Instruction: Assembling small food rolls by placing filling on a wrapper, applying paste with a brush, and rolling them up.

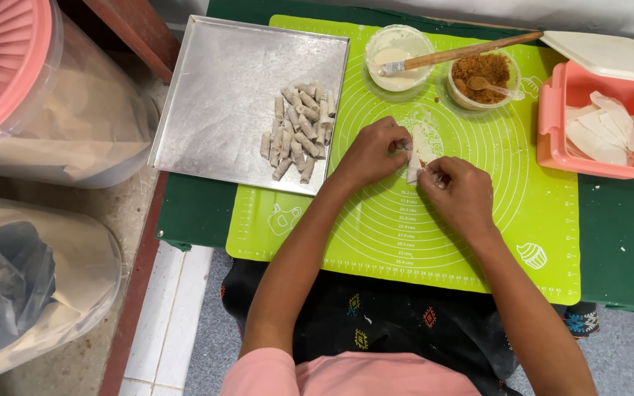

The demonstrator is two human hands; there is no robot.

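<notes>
Centre frame, on the green mat (478,220), both the left hand (370,152) and right hand (458,192) pinch a thin wrapper (417,152); it looks soft, tearable, best gripped at its edges.

You see a metal tray (214,110) of finished rolls (299,128) at the tabletop's left edge, two small bowls (398,59) (482,81) along the far edge, and a pink box (599,128) at the right corner.
</notes>
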